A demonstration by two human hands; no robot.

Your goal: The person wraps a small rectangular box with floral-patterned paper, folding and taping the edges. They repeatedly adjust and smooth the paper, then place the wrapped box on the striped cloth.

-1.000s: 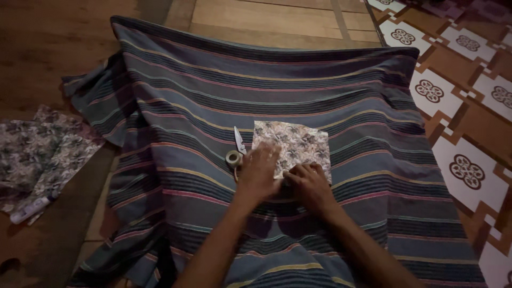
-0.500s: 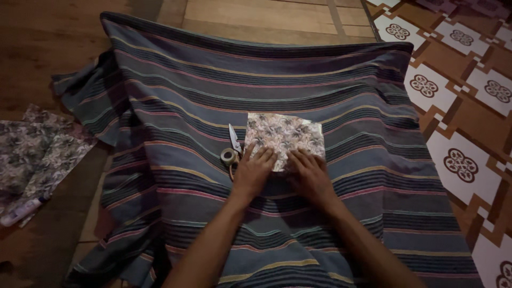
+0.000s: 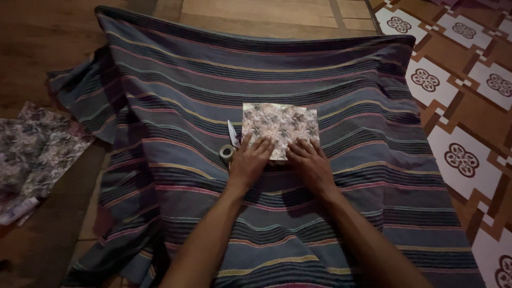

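Both hands lie flat, fingers spread, on the near edge of the parcel [image 3: 280, 128] — pressing down rather than clasping anything. The left hand [image 3: 249, 161] covers the near left corner, its fingertips reaching onto the floral paper; the right hand [image 3: 309, 162] covers the near right corner the same way, and the two hands sit just beside each other with a small gap between.

The parcel is a flat square wrapped in pale floral paper, resting near the middle of the striped cloth [image 3: 176, 106]. Just left of it, touching or nearly touching its left edge, lie the scissors [image 3: 232, 132], blades pointing away. A tape roll [image 3: 226, 152] sits by the left hand's thumb side, right below the scissors.

The cloth is draped over a raised surface — grey-blue with thin coloured stripes. Further left, on the wooden floor [image 3: 37, 48], lie loose floral sheets [image 3: 37, 152]. To the right is a patterned mat [image 3: 464, 96].
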